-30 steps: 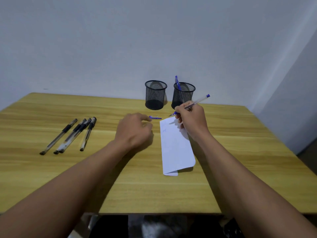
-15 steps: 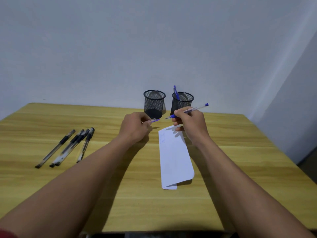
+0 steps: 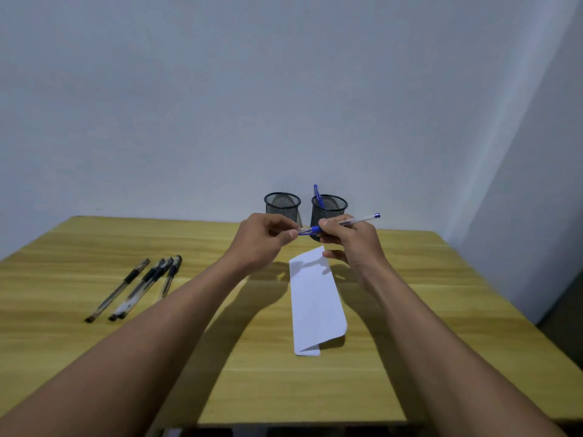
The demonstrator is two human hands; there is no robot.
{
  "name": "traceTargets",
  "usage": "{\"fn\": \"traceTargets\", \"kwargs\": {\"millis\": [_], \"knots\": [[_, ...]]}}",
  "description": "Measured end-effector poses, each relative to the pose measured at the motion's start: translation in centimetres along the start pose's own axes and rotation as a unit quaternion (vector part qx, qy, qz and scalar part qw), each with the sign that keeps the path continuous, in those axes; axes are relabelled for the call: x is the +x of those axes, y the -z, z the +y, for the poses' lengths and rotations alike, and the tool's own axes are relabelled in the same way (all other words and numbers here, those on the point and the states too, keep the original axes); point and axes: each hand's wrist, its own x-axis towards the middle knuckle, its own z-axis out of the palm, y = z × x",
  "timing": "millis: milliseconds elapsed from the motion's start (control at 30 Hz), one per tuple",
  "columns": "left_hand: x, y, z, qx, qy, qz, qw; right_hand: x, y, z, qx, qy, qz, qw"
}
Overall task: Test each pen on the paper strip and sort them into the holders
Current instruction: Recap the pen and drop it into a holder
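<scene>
The paper strip point(image 3: 315, 298) lies at lower centre of the table point(image 3: 441, 310), ready for scribbles. Four black pens point(image 3: 138, 288) wait at mid-left, likely untested. Above the strip, the right hand point(image 3: 350, 241) grips a blue pen point(image 3: 347, 223) while the left hand point(image 3: 265, 238) pinches its cap point(image 3: 303, 231) onto the tip, probably before dropping it in. Behind stand two holders point(image 3: 282, 205), the right one point(image 3: 329, 208) containing a blue pen.

A wooden table point(image 3: 94, 335) stands against a plain pale wall point(image 3: 220, 105).
</scene>
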Motion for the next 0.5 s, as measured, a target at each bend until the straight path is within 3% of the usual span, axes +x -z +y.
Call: {"fn": "traceTargets", "kwargs": {"millis": [200, 500], "knots": [[-0.6, -0.5, 1.9, -0.122, 0.022, -0.018, 0.992, -0.5, 0.2, -0.7, 0.074, -0.034, -0.007, 0.997], [-1.2, -0.6, 2.3, -0.177, 0.048, 0.017, 0.983, -0.8, -0.8, -0.2, 0.093, -0.033, 0.0, 0.995]]}}
